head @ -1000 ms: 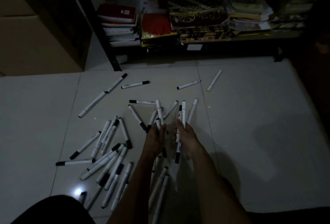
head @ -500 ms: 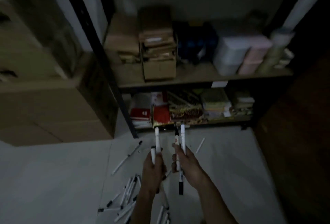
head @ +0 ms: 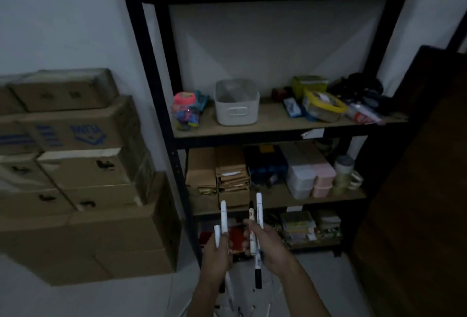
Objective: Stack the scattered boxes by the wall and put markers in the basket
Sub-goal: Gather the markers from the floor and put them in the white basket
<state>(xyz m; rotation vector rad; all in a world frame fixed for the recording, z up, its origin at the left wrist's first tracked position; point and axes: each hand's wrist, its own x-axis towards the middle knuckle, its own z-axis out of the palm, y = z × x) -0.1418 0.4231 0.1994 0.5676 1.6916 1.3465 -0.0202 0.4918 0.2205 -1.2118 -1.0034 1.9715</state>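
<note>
The left hand point(head: 217, 253) has its fingers curled round two white markers point(head: 223, 218), held upright. The right hand point(head: 267, 246) grips two more markers point(head: 258, 215), one with a black cap pointing down, fingers clamped on them. Both hands are raised in front of a black shelf rack point(head: 156, 104). A white basket point(head: 236, 103) stands on the middle shelf, above the hands. Stacked cardboard boxes point(head: 83, 177) sit against the wall, left of the rack. A few markers lie on the floor point(head: 101, 296) below.
</note>
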